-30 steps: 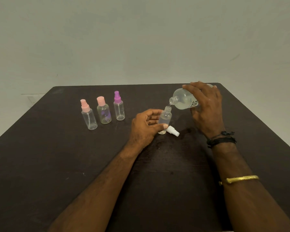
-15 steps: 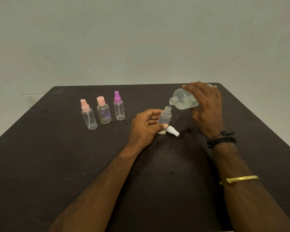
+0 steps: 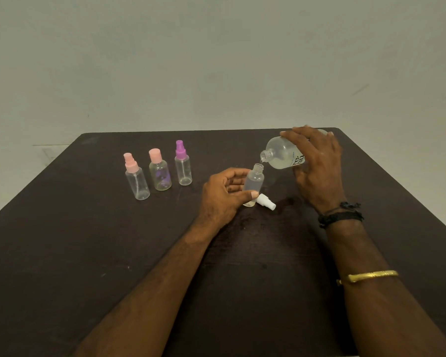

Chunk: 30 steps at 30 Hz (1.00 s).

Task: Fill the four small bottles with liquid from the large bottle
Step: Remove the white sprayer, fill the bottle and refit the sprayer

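Observation:
My right hand [image 3: 317, 166] grips the large clear bottle [image 3: 281, 153], tipped on its side with its open neck just over the mouth of a small uncapped bottle [image 3: 253, 182]. My left hand [image 3: 223, 197] holds that small bottle upright on the dark table [image 3: 75, 240]. Its white spray cap [image 3: 266, 201] lies on the table beside it. Three capped small bottles stand in a row at the left: a pink spray one [image 3: 137, 177], a pink-capped one [image 3: 159, 171] and a purple spray one [image 3: 182, 164].
A pale wall rises behind the table's far edge [image 3: 191, 132]. The table's right edge [image 3: 407, 191] runs diagonally close to my right hand.

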Each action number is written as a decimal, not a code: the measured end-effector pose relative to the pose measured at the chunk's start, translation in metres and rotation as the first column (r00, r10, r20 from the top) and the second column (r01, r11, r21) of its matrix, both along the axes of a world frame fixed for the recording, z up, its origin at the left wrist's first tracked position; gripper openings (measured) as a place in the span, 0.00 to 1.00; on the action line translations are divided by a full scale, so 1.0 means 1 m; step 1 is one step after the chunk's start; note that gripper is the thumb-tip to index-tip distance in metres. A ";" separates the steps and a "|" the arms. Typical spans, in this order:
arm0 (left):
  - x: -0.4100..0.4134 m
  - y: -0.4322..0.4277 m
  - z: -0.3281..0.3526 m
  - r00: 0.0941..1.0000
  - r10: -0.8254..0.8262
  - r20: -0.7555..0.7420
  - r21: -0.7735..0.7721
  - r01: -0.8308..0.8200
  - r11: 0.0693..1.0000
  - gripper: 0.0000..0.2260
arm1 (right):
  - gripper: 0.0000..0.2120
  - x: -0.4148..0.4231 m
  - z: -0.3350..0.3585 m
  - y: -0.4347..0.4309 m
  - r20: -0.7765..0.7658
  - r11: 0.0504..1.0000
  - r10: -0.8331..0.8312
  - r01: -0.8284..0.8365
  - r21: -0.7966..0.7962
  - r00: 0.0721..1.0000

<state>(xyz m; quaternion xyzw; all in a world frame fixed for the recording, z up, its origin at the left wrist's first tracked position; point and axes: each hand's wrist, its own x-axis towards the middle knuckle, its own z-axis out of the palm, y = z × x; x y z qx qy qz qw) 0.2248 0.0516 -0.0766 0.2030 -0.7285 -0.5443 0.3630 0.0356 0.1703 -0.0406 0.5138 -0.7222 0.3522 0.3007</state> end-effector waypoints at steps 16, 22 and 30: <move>0.000 -0.001 0.000 1.000 -0.003 0.002 0.005 0.003 1.000 0.21 | 0.35 0.000 0.000 0.000 0.007 1.000 -0.004 0.004 0.003 1.000; 0.000 0.000 0.000 1.000 -0.001 0.007 0.005 0.001 1.000 0.21 | 0.35 0.001 0.000 0.000 0.018 1.000 0.002 -0.002 0.012 1.000; 0.000 0.001 0.002 1.000 0.021 -0.006 -0.005 -0.021 1.000 0.22 | 0.33 0.002 0.000 0.001 0.051 0.998 0.044 -0.046 0.045 0.998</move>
